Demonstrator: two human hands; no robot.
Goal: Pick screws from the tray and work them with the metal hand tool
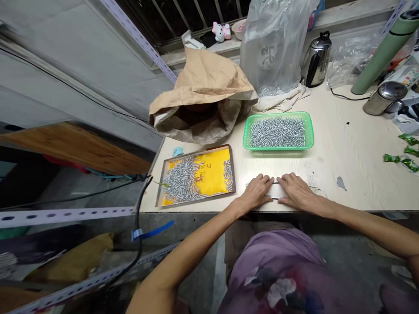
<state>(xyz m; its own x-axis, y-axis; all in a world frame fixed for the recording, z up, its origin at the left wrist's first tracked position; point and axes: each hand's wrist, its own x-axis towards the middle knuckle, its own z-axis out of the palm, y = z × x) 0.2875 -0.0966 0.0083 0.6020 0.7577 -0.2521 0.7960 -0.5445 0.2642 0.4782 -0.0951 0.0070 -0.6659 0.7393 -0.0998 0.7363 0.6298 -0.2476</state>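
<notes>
At bench (343, 144) front edge: left hand (257, 192) and right hand (296, 189) lie flat, pressing a thin strip (275, 190), long axis left-right; green screw tray (277, 131) straight ahead.

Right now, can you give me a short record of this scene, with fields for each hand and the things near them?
left hand: flat on the table, palm down, over a thin flat strip
right hand: flat beside the left one, on the same strip
strip: mostly hidden under the hands; kind cannot be told
green tray: beyond the hands, full of small metal screws
yellow box lid: left of the hands, screws heaped at both ends
paper sack: open, behind the lid
kettle: far side, by a plastic bag
</notes>
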